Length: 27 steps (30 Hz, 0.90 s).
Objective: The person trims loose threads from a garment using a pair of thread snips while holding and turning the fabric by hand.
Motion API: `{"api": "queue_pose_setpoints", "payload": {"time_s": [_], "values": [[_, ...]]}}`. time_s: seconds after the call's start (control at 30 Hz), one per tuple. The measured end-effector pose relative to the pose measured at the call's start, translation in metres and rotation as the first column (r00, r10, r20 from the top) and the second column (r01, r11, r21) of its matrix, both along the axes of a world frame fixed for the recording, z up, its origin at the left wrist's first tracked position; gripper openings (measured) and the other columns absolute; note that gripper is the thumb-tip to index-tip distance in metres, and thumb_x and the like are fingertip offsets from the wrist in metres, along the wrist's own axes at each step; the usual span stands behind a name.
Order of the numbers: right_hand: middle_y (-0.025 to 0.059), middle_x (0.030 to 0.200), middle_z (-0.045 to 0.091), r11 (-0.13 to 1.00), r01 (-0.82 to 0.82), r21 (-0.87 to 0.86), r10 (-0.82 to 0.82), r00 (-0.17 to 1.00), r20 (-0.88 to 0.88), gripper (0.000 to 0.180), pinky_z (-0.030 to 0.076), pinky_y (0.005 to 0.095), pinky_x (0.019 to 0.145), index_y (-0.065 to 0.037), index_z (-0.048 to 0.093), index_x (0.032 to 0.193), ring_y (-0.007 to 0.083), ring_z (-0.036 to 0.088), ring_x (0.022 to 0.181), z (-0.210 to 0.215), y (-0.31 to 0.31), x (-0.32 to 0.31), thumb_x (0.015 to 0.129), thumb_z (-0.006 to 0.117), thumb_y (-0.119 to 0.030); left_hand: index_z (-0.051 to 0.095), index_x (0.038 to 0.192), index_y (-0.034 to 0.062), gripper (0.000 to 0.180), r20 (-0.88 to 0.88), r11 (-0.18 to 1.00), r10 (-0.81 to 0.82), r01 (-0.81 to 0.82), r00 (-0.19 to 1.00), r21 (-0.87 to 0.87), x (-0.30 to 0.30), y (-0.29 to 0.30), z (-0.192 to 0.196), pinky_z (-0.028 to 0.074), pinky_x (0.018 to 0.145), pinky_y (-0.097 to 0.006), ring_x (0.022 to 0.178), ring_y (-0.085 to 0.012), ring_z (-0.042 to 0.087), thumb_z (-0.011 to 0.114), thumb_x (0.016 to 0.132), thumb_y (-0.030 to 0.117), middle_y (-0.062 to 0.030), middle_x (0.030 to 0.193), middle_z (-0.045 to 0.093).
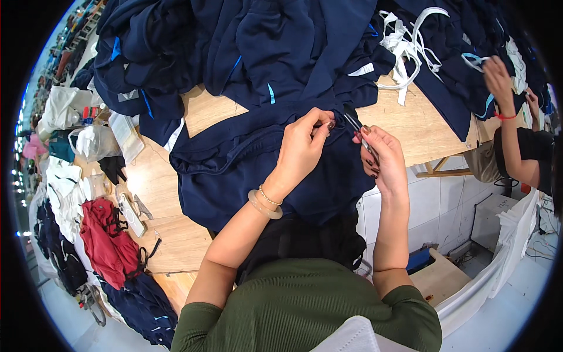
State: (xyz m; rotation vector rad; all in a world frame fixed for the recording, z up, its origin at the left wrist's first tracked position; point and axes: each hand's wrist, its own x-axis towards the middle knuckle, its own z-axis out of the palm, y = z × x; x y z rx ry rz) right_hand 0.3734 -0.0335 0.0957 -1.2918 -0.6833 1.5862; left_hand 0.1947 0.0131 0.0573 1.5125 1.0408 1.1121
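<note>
Heaped navy garments [258, 53] block the far table [410, 126]; bare wood lies open right of the hands, and left by the red cloth [105, 240].

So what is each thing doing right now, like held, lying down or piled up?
left hand: pinching the navy garment's edge
right hand: shut on small thread snips
thread snips: held, tip at the pinched fabric
navy garment: spread flat on the wooden table
navy clothes pile: heaped, crumpled
white straps: tangled, loose
red garment: bunched at the table edge
</note>
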Motion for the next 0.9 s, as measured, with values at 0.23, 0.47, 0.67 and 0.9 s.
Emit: {"api": "queue_pose_setpoints", "payload": {"time_s": [0.23, 0.47, 0.67, 0.9], "values": [[-0.0045, 0.049, 0.043, 0.992, 0.032, -0.125, -0.035, 0.999, -0.022, 0.029, 0.019, 0.0188, 0.035, -0.006, 0.063, 0.079, 0.0016, 0.030, 0.036, -0.011, -0.002, -0.008, 0.095, 0.065, -0.031, 0.056, 0.096, -0.0040, 0.002, -0.030, 0.996, -0.047, 0.045, 0.998, -0.076, -0.003, -0.006, 0.003, 0.054, 0.076, -0.024, 0.087, -0.0114, 0.067, 0.055, 0.096, -0.003, -0.0109, 0.106, 0.071], [-0.0039, 0.049, 0.044, 0.991, 0.018, -0.133, -0.023, 0.999, -0.036, 0.029, 0.019, 0.0187, 0.034, -0.005, 0.063, 0.079, 0.0016, 0.030, 0.035, -0.010, -0.001, -0.010, 0.095, 0.064, -0.030, 0.057, 0.096, -0.0040, 0.003, -0.037, 0.997, -0.030, 0.027, 0.999, -0.067, -0.004, -0.008, 0.003, 0.054, 0.075, -0.023, 0.084, -0.0106, 0.067, 0.056, 0.096, -0.001, -0.0105, 0.105, 0.071], [-0.0042, 0.049, 0.043, 0.991, 0.022, -0.134, -0.032, 0.997, -0.074, 0.029, 0.018, 0.0188, 0.034, -0.005, 0.064, 0.081, 0.0015, 0.029, 0.035, -0.012, -0.001, -0.011, 0.096, 0.063, -0.030, 0.057, 0.096, -0.0038, 0.002, -0.032, 0.996, -0.037, 0.034, 0.999, -0.081, -0.004, -0.009, 0.004, 0.054, 0.075, -0.023, 0.085, -0.0108, 0.067, 0.057, 0.096, -0.002, -0.0103, 0.106, 0.071], [-0.0044, 0.049, 0.043, 0.989, 0.069, -0.131, -0.076, 0.996, -0.050, 0.029, 0.018, 0.0191, 0.035, -0.005, 0.064, 0.081, 0.0015, 0.029, 0.035, -0.014, 0.001, -0.013, 0.095, 0.064, -0.030, 0.058, 0.094, -0.0038, 0.004, -0.015, 0.996, -0.032, 0.031, 0.999, -0.082, -0.003, -0.010, 0.000, 0.055, 0.075, -0.023, 0.088, -0.0122, 0.068, 0.054, 0.096, -0.005, -0.0102, 0.106, 0.070]]}}
